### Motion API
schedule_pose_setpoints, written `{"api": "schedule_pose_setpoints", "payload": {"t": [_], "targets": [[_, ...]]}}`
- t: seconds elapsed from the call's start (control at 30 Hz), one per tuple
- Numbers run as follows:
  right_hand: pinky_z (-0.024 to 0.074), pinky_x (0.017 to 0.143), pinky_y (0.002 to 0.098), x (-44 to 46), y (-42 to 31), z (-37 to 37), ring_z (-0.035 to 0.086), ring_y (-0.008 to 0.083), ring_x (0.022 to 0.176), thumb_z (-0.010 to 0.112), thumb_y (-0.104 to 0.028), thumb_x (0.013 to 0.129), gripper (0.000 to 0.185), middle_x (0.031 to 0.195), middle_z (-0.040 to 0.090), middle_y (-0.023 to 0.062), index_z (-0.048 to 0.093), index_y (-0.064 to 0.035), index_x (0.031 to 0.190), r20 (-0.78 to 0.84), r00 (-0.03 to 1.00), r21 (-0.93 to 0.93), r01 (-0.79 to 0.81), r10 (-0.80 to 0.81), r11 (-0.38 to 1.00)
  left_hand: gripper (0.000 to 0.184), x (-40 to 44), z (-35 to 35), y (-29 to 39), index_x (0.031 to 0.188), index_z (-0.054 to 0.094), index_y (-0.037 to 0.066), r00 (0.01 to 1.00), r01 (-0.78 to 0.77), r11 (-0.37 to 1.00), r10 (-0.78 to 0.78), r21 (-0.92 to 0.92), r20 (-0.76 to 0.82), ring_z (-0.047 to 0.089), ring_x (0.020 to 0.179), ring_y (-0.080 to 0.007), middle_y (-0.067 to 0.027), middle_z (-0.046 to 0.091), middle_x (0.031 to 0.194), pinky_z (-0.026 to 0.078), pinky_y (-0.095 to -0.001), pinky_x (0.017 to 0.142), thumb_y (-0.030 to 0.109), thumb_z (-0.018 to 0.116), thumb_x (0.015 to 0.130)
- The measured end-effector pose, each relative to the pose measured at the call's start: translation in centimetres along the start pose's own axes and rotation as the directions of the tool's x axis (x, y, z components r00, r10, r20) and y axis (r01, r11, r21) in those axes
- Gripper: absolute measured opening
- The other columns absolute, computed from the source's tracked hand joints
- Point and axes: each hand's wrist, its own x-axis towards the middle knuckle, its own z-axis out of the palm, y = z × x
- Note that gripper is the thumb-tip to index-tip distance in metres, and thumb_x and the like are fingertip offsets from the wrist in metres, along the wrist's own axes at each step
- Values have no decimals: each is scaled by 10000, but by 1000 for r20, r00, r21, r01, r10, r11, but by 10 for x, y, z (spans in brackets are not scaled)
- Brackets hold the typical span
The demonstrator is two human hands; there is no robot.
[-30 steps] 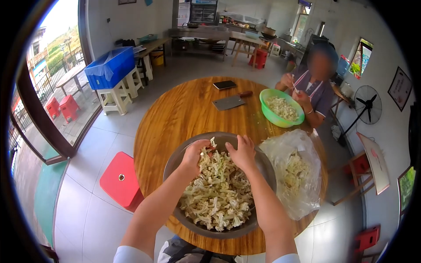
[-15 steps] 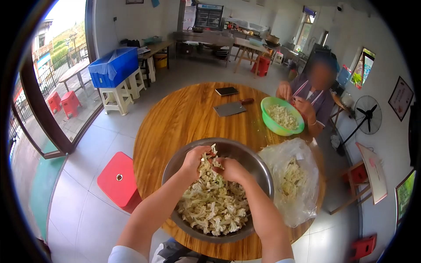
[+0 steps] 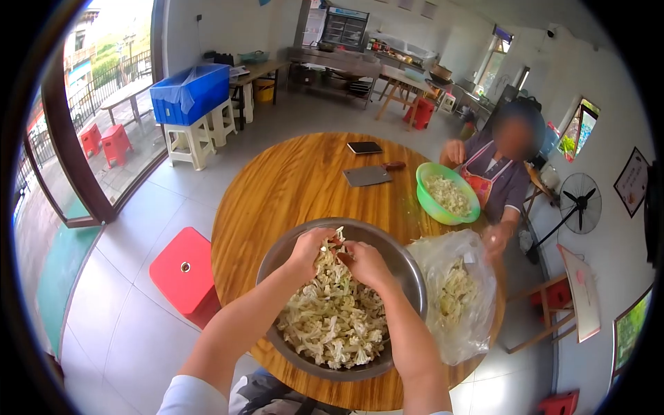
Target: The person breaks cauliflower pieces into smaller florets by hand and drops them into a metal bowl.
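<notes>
Left grip (image 3: 309,250) closed around a cauliflower piece (image 3: 338,237), right grip (image 3: 366,264) just beside it (clamped or not, I can't tell), both above the heap (image 3: 333,324) in the bowl (image 3: 400,261), where a sharp tug could flick bits onto the tabletop (image 3: 277,187) beyond!

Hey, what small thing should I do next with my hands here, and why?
Probably pull the cauliflower piece apart over the metal bowl: your left hand seems to hold it, your right hand is close beside it, and the loose bits lie in the bowl below.
</notes>
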Motion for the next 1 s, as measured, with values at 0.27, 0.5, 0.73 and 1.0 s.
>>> {"api": "schedule_pose_setpoints", "payload": {"t": [0.27,0.5,0.73,1.0], "targets": [[473,751,370,-1,-12,-8,598,319,904,494,-183,898,352,989,619,160,468,-58,1226,-322,947,357,124,-2,926,134,8,-3,-5,883,569,35,999,30,999,-31,23,30,522,644,-160,-81,574,791,457,-319,536,155,548,830],[474,717,316,0,-13,-7,615,247,801,504,-208,906,293,905,638,132,539,-73,1163,-335,934,293,232,-127,928,184,-11,9,5,930,587,37,995,32,981,-12,193,-103,504,664,-128,-50,585,825,404,-290,587,188,531,843],[457,652,266,-2,-18,-7,590,160,685,551,-195,882,242,790,636,116,599,-41,1062,-380,924,391,188,-28,901,188,5,-4,-4,942,596,32,995,8,982,-26,188,98,514,684,-119,-37,587,863,426,-281,612,173,512,850],[428,621,223,-1,-17,-10,527,86,667,571,-182,875,201,738,599,23,629,-13,967,-357,934,467,154,26,871,175,9,-8,-5,940,591,31,990,-13,964,-26,266,142,532,700,-122,-48,579,859,451,-271,609,152,501,850]]}}
